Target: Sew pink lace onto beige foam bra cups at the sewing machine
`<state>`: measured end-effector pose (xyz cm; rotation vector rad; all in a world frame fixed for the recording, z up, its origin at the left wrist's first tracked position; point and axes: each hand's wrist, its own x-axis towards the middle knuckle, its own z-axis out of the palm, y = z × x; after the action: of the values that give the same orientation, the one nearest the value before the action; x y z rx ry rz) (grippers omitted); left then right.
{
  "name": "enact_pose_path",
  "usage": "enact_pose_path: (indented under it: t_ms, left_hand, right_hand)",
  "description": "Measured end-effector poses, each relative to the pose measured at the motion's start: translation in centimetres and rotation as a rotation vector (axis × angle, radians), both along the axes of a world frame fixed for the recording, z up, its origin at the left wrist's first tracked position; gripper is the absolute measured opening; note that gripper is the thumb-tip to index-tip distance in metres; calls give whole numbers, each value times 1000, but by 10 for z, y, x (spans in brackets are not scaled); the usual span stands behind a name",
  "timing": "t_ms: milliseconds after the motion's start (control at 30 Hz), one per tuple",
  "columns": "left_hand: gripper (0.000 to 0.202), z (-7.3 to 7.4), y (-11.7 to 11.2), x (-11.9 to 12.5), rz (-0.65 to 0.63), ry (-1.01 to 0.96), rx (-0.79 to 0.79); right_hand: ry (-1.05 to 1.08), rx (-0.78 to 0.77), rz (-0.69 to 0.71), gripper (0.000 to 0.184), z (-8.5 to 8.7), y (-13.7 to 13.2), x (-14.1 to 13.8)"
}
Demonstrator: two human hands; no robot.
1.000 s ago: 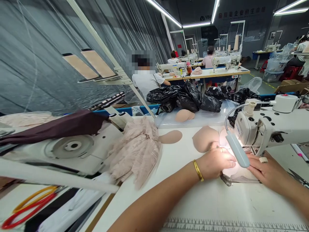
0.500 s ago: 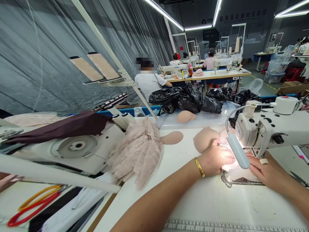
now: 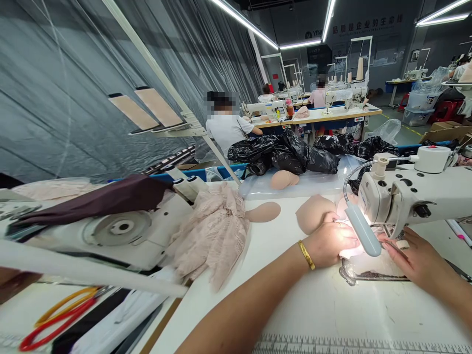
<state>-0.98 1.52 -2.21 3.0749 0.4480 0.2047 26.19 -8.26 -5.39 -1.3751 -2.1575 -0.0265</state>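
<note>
Beneath the white sewing machine head [image 3: 379,196], pale fabric [image 3: 352,251] lies brightly lit by a grey lamp [image 3: 363,230]. My left hand [image 3: 330,243], with a gold bangle at the wrist, presses its fingers on this work. Its upper edge grips a beige bra cup [image 3: 313,214]; the fingertips are partly hidden by the lamp. On the needle's right side, my right hand [image 3: 420,258] is closed around a slender dark metal tool [image 3: 396,246]. The tool's tip points left toward the needle area, and its kind is unclear.
Lace fabric [image 3: 217,236] and a flat beige oval piece [image 3: 263,212] lie left of my hands. Stacked beige pads [image 3: 283,179] rest on a plastic sheet behind. A ruler strip [image 3: 354,344] runs along the front. Red-and-yellow-handled scissors [image 3: 61,314] lie far left.
My right hand has lifted slightly and now holds a slender metal tool that did not show before. My left hand stays on the fabric. The view has shifted a little.
</note>
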Motion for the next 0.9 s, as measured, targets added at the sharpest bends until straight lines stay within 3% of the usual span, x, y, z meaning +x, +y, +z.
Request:
enact_pose_path:
  t_ms: [467,733,900]
  left_hand:
    - [36,-6,-5,1,35,-27,3]
    - [35,-2,-6,1,21,-89,-92]
    - [32,0,-8,1,43,-58,-64]
  right_hand:
    - [28,-85,8,23,8,-1,-2]
    - [0,17,28,24,1,0,2]
    - [-2,32,27,26,1,-1,1]
